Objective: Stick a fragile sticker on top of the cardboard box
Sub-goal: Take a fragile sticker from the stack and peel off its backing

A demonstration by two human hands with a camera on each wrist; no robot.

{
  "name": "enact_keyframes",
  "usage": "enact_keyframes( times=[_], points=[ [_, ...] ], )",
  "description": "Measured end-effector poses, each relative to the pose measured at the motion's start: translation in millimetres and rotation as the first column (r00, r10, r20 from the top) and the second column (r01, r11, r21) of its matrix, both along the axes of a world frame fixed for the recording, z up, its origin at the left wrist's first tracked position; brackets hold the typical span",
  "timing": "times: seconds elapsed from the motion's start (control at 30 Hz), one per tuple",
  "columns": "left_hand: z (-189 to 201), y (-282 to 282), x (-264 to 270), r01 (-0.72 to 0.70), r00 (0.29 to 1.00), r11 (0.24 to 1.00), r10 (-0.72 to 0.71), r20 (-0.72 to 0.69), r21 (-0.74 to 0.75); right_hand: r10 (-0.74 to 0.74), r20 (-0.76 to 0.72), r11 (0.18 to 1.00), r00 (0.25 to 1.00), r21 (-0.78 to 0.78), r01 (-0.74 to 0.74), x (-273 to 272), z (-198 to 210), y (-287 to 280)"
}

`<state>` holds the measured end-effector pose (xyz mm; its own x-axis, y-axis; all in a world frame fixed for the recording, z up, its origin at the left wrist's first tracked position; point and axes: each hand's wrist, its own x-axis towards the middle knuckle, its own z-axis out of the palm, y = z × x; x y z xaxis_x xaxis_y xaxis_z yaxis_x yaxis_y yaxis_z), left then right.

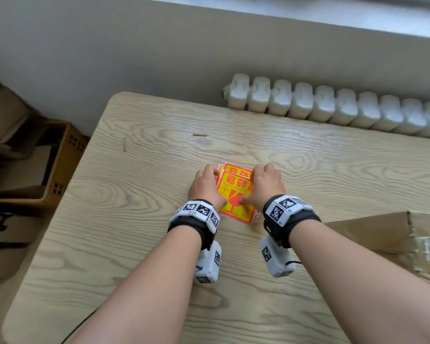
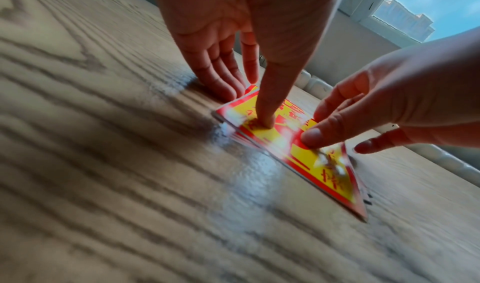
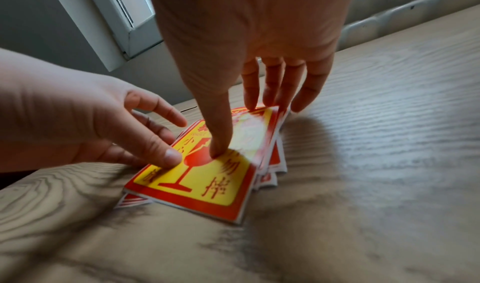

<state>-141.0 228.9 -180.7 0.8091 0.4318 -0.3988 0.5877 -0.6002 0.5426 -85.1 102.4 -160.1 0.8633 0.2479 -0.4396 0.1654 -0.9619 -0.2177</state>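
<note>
Both hands sit on one small stack of stickers (image 1: 235, 194) in the middle of the surface (image 1: 139, 219), straight ahead of the person. The left hand (image 1: 205, 186) rests along the stack's left edge, its thumb pressing down on the top sticker while the straight fingers reach the far left corner. The right hand (image 1: 265, 186) mirrors it on the right edge, thumb planted near the printed glass symbol and straight fingers touching the far right corner. Neither hand has closed round anything: the fingers are extended, pressing rather than pinching, and the top sticker lies flat, not yet lifted.

The stack is slightly fanned, lower sheets peeking out at the near and right corners. Its long axis runs away from the person, roughly in line with the forearms, so each hand lies along a long side.

What the next move turns on is where the cardboard box (image 1: 392, 234) lies: off to the right and nearer the person than the stickers, only partly in view at the edge of the head view, well apart from the stack. The right hand is clearly the nearer one to it. A sticker has to be freed from the stack first, likely with one thumb holding the stack down, and then carried rightward and back toward the body to reach the box top.
</note>
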Motion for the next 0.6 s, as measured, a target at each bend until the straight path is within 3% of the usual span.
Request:
enact_keyframes(
  times=[0.33, 0.47, 0.6],
  points=[
    [4, -3, -17, -0.108, 0.991, 0.994, 0.111, 0.070, -0.034, 0.014, 0.026, 0.983, 1.000, 0.184, -0.018, -14, 21, -7],
    [36, 5, -24, -0.234, 0.954, 0.948, 0.267, 0.139, -0.217, -0.067, -0.027, 0.951, 0.997, 0.302, 0.072, -20, 54, -13],
    [87, 8, -31, -0.186, 0.946, 0.915, 0.266, 0.188, -0.359, -0.054, -0.039, 0.932, 0.998, 0.356, 0.064, -27, 92, -19]
  ],
)
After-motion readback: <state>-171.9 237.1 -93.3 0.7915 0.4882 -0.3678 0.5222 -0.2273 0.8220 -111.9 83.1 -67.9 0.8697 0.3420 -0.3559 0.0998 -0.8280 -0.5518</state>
